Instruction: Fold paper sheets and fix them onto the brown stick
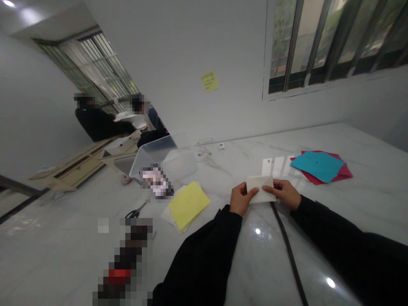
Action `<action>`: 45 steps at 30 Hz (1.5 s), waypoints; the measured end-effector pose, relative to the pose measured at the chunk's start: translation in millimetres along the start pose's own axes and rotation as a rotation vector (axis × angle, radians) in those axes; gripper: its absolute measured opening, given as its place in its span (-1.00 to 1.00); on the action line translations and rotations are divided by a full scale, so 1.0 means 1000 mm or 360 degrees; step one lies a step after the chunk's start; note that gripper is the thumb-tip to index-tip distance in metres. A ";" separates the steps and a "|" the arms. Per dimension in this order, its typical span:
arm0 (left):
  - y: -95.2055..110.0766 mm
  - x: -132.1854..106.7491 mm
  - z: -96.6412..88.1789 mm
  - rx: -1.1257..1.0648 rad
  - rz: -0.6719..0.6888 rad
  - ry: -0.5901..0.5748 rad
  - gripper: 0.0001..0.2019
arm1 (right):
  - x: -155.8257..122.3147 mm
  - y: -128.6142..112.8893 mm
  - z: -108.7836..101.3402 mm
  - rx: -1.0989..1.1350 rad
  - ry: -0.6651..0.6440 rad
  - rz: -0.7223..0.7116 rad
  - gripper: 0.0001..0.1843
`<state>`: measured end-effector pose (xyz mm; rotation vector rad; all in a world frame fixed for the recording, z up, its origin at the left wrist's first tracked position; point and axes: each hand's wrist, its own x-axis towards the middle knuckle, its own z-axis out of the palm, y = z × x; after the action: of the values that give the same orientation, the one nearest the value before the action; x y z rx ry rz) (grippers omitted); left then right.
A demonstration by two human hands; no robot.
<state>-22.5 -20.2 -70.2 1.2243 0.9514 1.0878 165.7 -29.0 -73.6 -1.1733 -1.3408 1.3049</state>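
One folded paper (261, 189) between left hand (242, 198), right hand (283, 192)

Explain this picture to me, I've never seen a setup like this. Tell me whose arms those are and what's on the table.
There is no machine here. This one picture comes from a camera worn on a person's head, looking forward and down, so the black-sleeved arms are the wearer's own. The left hand and right hand together hold a folded white paper. On the white marble table lie yellow paper, teal paper on red paper, black-handled scissors and a clear plastic box. Two other people are in the background.
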 end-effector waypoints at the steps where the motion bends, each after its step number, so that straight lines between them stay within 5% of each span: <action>1: 0.000 0.000 0.000 0.0008 -0.0005 -0.0010 -0.54 | 0.000 0.000 0.000 -0.0001 0.0025 0.0004 -0.50; 8: 0.004 0.000 0.000 0.0038 -0.0072 -0.0060 -0.53 | 0.000 0.000 -0.001 0.0015 0.0137 0.0063 -0.45; 26: 0.000 -0.002 0.000 0.0184 -0.0065 -0.0038 -0.54 | 0.002 0.006 -0.003 -0.0267 -0.0028 -0.0034 -0.44; 45: 0.008 -0.006 0.001 0.0371 -0.0031 -0.0022 -0.58 | -0.004 0.000 0.003 -0.0172 -0.0081 -0.0064 -0.47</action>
<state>-24.1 -26.0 -62.2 1.4063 1.1001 0.9710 162.9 -33.5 -73.6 -1.1869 -1.4802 1.2540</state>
